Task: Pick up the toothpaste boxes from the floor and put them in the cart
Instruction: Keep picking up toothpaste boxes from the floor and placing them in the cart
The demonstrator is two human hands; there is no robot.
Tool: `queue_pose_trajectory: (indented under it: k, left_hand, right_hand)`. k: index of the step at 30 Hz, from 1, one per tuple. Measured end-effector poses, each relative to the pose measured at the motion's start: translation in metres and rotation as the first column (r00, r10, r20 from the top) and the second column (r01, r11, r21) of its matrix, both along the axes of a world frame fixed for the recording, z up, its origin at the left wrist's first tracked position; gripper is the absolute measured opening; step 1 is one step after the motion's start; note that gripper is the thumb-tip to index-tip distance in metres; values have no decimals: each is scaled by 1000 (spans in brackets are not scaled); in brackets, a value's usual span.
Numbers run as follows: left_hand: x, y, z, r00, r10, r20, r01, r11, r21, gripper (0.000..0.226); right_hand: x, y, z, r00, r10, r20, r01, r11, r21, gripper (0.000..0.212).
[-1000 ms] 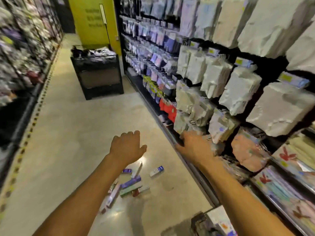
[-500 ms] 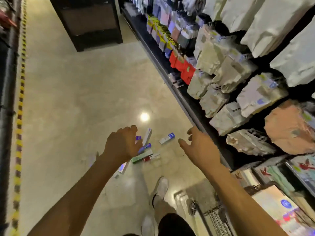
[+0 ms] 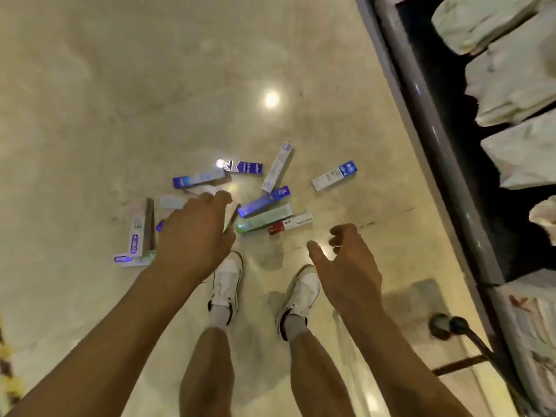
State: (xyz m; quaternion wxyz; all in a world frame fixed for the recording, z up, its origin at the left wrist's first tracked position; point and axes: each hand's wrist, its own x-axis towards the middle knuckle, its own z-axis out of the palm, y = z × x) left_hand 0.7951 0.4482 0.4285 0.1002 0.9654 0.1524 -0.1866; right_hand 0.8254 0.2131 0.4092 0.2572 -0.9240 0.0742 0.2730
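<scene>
Several toothpaste boxes lie scattered on the beige floor in front of my feet. Among them are a blue box, a green box, a red and white box and a white box with a blue end lying apart at the right. A pale box lies at the left. My left hand hovers over the left part of the pile with loosely curled fingers and covers some boxes. My right hand hangs empty with relaxed fingers, just below the red and white box. Only a wheel and part of the frame of the cart show at the lower right.
A dark shelf unit with a grey base rail runs along the right side, holding white soft packs. My white shoes stand right below the pile. Bare floor stretches beyond and to the left of the boxes.
My view has tilted down from the aisle to the floor at my feet. Both hands have come down toward the boxes, the left one over the pile.
</scene>
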Motion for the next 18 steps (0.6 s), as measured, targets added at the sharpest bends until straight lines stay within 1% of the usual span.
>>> queue_pose_trajectory:
  k: [2,4,7,10,12,14,16,18]
  left_hand:
    - [11,7,-68,999,-34,-30,34,999,-3,48]
    - [22,14,-138,996,-77,-45,76,996,-42,50]
    - [37,24,-239,987,-155,-46,153,987,-59,53]
    - [40,23,-329,972,-209,-106,205,977,-55,53]
    - [36,15,-381,957,-248,-150,241,969,-60,57]
    - [30,9,-427,939,-298,-170,293,954,-56,59]
    - [23,4,-467,927,-326,-185,321,945,-60,59]
    - [20,2,-498,914,-356,-196,355,934,-42,64]
  right_hand:
    - [3,9,-64,997,-48,-58,47,999,-28,44]
    - [8,16,-126,989,-112,-100,108,993,-51,44]
    - [15,28,-219,975,-181,-126,172,982,-78,47]
    - [18,40,-306,968,-209,-141,193,974,-120,51]
    - [20,45,-358,964,-218,-152,196,969,-149,54]
    - [20,50,-402,955,-235,-183,206,964,-167,52]
    - [17,53,-440,938,-257,-234,214,957,-195,51]
    - [15,56,-470,912,-298,-282,242,946,-217,56]
